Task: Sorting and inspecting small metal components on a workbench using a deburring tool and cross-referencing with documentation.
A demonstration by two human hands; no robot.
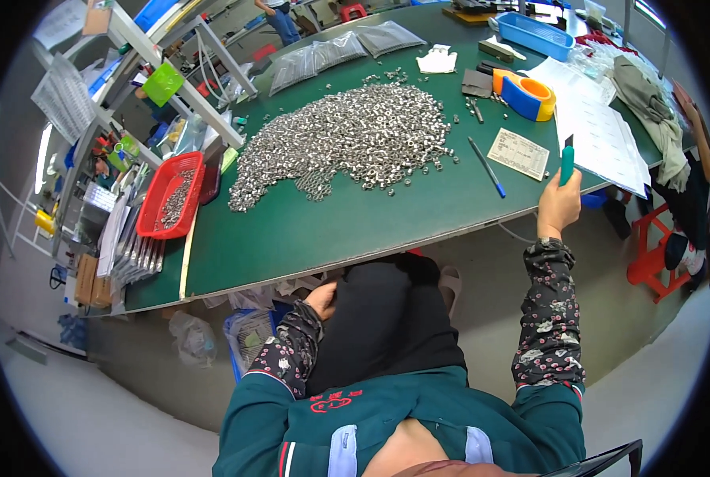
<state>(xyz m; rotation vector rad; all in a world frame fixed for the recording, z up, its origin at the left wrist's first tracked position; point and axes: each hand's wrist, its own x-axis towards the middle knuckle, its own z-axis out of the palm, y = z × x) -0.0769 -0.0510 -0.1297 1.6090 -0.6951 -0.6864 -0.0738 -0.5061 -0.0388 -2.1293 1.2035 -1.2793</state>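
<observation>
My right hand (559, 205) is closed around the teal handle of a utility knife (567, 164), held upright at the table's front right edge. A narrow dark tip sticks up from the handle. My left hand (322, 300) rests low against my left thigh, below the table edge, and its fingers are mostly hidden. A wide pile of small shiny metal ring-like parts (355, 135) covers the middle of the green table (307, 246). Left of the knife lie a printed paper slip (519, 154) and a pen (487, 168).
A red basket (150, 215) of metal parts sits at the left. Plastic bags of parts (327, 52) line the back. A blue and orange tape dispenser (526, 95), paper sheets (601, 131) and a blue tray (536, 38) are at the right. A red stool (651, 258) stands beyond.
</observation>
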